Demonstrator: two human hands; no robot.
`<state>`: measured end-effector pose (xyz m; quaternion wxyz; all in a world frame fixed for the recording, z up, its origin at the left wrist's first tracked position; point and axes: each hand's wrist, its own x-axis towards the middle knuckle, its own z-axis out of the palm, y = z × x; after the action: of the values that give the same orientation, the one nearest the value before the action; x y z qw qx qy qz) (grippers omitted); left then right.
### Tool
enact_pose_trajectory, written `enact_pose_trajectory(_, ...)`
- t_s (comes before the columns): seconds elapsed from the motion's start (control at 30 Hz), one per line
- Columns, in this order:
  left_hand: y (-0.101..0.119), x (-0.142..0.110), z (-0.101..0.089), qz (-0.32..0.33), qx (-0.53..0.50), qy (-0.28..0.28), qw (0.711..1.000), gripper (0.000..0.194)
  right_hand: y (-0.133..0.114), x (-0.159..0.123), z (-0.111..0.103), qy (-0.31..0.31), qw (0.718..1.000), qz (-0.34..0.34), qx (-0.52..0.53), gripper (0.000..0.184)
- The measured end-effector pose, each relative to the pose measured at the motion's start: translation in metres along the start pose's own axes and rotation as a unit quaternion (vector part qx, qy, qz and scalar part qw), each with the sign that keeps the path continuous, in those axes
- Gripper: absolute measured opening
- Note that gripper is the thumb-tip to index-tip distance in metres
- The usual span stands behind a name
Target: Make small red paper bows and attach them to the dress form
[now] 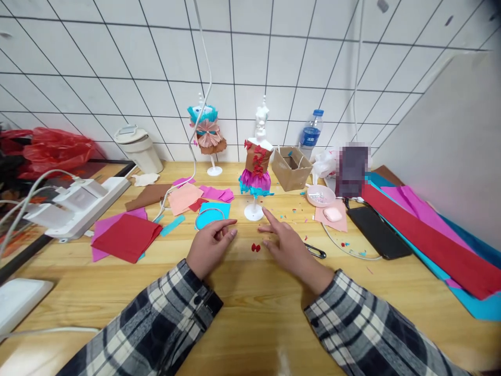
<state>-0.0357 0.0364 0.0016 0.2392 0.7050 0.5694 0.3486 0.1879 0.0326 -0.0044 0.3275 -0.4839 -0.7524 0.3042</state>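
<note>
A small red bow (255, 247) lies on the wooden table between my hands. My left hand (209, 245) is to its left, thumb and forefinger apart and holding nothing. My right hand (287, 245) has its fingers spread, the thumb close to the bow's right side and the forefinger near the white base of a mini dress form (261, 117). That form stands upright just beyond, wearing a brown bodice (252, 156) with red bows down it and a magenta skirt with a ragged blue hem. Scissors (317, 251) lie partly hidden behind my right wrist.
Behind stand a second dressed form (207, 130), a cardboard box (291, 169) and a water bottle (311, 133). Coloured paper (127, 235) and a power strip (88, 203) lie left. A pink dish (321, 196), black phone (378, 230) and long paper strips (430, 235) lie right.
</note>
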Motion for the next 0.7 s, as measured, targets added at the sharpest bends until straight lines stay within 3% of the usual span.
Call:
enact_pose_trajectory(0.17, 0.007, -0.003, 0.007, 0.042, 0.05, -0.027, 0.997, 0.032, -0.005, 0.003, 0.012, 0.006, 0.996, 0.022, -0.09, 0.092)
enact_pose_trajectory(0.3, 0.011, -0.005, 0.009, 0.042, 0.058, -0.053, 0.996, 0.033, -0.007, 0.006, 0.016, -0.026, 0.994, 0.025, -0.103, 0.09)
enact_pose_trajectory(0.43, 0.011, -0.005, 0.009, 0.033, 0.047, -0.062, 0.996, 0.034, -0.005, 0.005, 0.015, -0.045, 0.996, 0.023, -0.079, 0.082)
enact_pose_trajectory(0.6, 0.018, -0.009, 0.01, 0.028, 0.005, -0.059, 0.998, 0.034, -0.007, 0.0, 0.008, -0.005, 1.0, -0.016, -0.008, 0.073)
enact_pose_trajectory(0.7, 0.025, -0.012, 0.011, 0.018, -0.026, -0.089, 0.996, 0.029, -0.011, -0.003, 0.002, -0.004, 0.999, -0.028, 0.02, 0.07)
